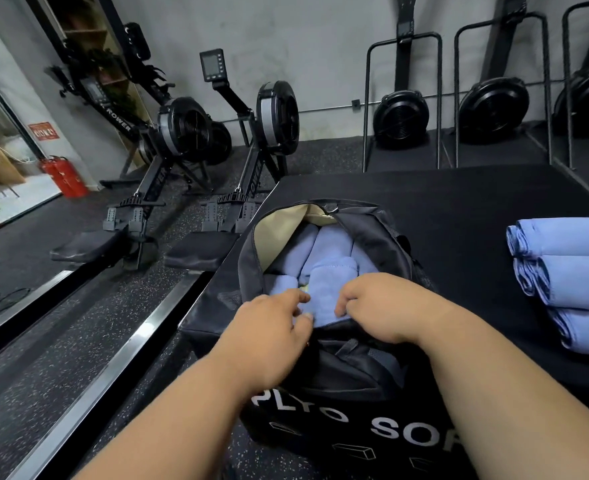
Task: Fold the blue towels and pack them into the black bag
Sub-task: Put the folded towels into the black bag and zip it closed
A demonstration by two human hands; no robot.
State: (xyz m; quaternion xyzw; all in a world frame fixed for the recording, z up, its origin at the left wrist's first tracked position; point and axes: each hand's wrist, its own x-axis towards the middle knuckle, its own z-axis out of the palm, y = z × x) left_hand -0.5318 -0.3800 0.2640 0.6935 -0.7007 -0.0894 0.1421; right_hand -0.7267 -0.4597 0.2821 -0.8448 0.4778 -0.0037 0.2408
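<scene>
Rowing machines line the grey gym wall beyond a black padded box. On it sits the open black bag, blue towels packed inside. Three folded towels are stacked to its right. Both hands grip one blue towel at the bag's mouth: left hand and right hand, fingers curled, pinching its near edge.

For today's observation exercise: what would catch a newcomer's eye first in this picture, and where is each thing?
At the centre, the left hand and right hand pinch a blue towel into the open black bag, which already holds several folded towels. At the right edge, three folded towels wait stacked on the black platform. Rowing machines stand behind on the left.
</scene>
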